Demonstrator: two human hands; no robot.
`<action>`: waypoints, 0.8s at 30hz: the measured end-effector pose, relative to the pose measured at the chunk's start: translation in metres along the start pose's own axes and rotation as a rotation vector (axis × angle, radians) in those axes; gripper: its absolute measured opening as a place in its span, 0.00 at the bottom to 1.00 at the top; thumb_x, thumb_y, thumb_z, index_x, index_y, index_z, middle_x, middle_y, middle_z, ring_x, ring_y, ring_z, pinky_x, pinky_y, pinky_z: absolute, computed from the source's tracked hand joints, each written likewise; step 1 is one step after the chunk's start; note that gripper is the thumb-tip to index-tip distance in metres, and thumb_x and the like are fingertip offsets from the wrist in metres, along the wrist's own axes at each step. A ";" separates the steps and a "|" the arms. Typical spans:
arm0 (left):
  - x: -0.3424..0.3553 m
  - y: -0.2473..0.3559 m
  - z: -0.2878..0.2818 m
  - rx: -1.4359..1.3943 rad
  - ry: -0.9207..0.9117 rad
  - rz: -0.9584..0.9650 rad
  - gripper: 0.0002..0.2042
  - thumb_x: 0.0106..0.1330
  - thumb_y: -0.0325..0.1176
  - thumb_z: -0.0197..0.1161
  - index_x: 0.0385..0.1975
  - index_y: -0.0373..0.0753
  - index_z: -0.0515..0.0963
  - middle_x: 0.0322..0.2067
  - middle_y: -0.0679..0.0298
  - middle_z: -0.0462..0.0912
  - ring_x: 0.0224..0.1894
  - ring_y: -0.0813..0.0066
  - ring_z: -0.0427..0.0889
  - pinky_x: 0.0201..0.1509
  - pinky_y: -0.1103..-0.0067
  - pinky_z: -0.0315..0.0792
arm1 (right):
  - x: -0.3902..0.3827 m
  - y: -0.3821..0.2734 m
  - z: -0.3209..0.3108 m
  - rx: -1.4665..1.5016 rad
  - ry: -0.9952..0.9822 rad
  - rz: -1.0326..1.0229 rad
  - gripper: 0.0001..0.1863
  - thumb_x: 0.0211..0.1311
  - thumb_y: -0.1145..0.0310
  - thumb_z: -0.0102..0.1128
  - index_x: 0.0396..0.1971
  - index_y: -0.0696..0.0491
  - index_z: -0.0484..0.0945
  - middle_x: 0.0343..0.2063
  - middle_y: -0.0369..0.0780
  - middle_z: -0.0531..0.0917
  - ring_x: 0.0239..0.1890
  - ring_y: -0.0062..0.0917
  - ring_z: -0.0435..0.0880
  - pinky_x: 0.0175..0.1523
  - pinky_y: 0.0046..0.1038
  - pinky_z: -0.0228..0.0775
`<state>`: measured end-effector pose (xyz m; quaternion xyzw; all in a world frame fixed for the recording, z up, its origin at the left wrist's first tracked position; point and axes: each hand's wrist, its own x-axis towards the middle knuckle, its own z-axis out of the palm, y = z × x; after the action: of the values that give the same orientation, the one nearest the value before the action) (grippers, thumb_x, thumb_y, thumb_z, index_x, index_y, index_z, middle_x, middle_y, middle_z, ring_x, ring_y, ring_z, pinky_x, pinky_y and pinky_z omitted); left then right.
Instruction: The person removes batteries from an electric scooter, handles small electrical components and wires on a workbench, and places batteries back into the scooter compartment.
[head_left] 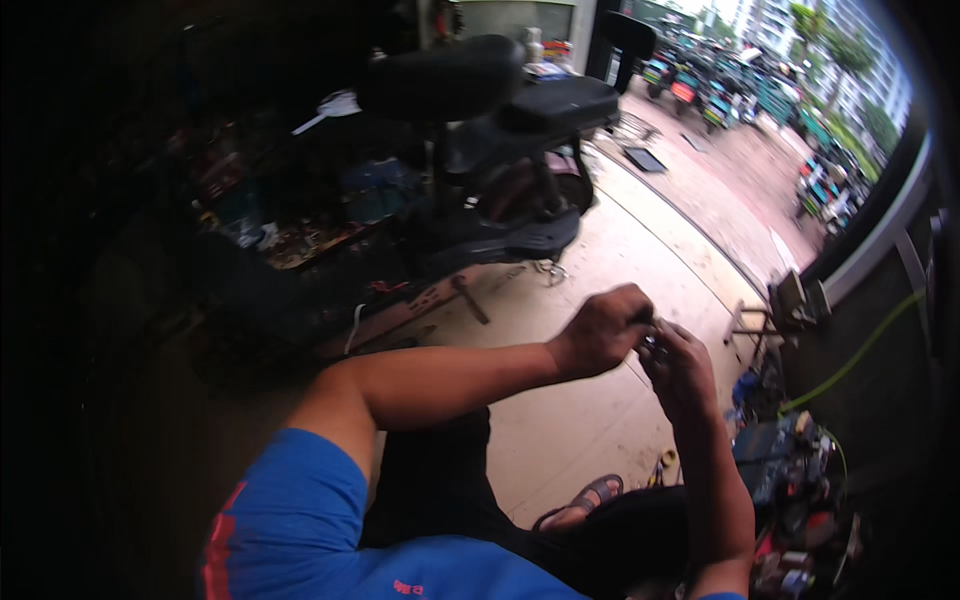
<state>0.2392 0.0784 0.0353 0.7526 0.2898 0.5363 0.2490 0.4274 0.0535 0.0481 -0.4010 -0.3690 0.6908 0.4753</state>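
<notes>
A small dark metal part (648,340) is pinched between the clenched left hand (600,330) and right hand (680,365); it is best kept steadied.

A small metal part (650,342), pinched between both hands.
</notes>
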 end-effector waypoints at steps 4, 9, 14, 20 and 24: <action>0.002 0.007 -0.021 -0.059 -0.109 -0.117 0.03 0.64 0.18 0.63 0.35 0.30 0.79 0.37 0.57 0.82 0.38 0.71 0.83 0.44 0.77 0.76 | 0.006 -0.003 0.012 0.059 0.029 0.011 0.17 0.74 0.66 0.63 0.48 0.67 0.78 0.41 0.43 0.82 0.43 0.25 0.83 0.54 0.26 0.82; 0.004 0.021 -0.006 -0.089 -0.231 -0.086 0.02 0.67 0.19 0.65 0.34 0.32 0.78 0.45 0.58 0.82 0.49 0.69 0.84 0.53 0.76 0.78 | 0.003 -0.005 -0.025 0.128 0.055 -0.090 0.16 0.74 0.66 0.63 0.48 0.66 0.78 0.41 0.43 0.83 0.43 0.24 0.85 0.53 0.25 0.83; -0.004 0.022 -0.010 -0.198 -0.280 -0.144 0.02 0.66 0.19 0.65 0.35 0.32 0.79 0.48 0.57 0.83 0.50 0.70 0.84 0.56 0.76 0.78 | 0.009 -0.009 -0.041 0.159 0.163 -0.192 0.16 0.74 0.63 0.65 0.47 0.63 0.78 0.39 0.42 0.84 0.43 0.26 0.86 0.53 0.26 0.84; -0.021 -0.006 -0.008 -0.441 -0.335 -0.693 0.25 0.67 0.21 0.63 0.65 0.26 0.70 0.62 0.48 0.76 0.65 0.60 0.78 0.70 0.70 0.72 | -0.004 -0.023 -0.017 -0.027 0.167 -0.198 0.17 0.73 0.63 0.66 0.47 0.64 0.80 0.39 0.44 0.86 0.44 0.28 0.89 0.51 0.26 0.85; -0.015 -0.015 0.002 -0.993 -0.269 -0.940 0.30 0.67 0.18 0.61 0.70 0.26 0.63 0.66 0.52 0.73 0.68 0.65 0.75 0.74 0.73 0.68 | -0.005 -0.016 -0.006 -0.281 0.067 -0.164 0.17 0.73 0.67 0.65 0.49 0.67 0.81 0.40 0.46 0.88 0.45 0.27 0.89 0.51 0.26 0.83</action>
<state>0.2351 0.0781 0.0146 0.4042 0.2719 0.3425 0.8033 0.4398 0.0536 0.0608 -0.4547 -0.4774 0.5776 0.4815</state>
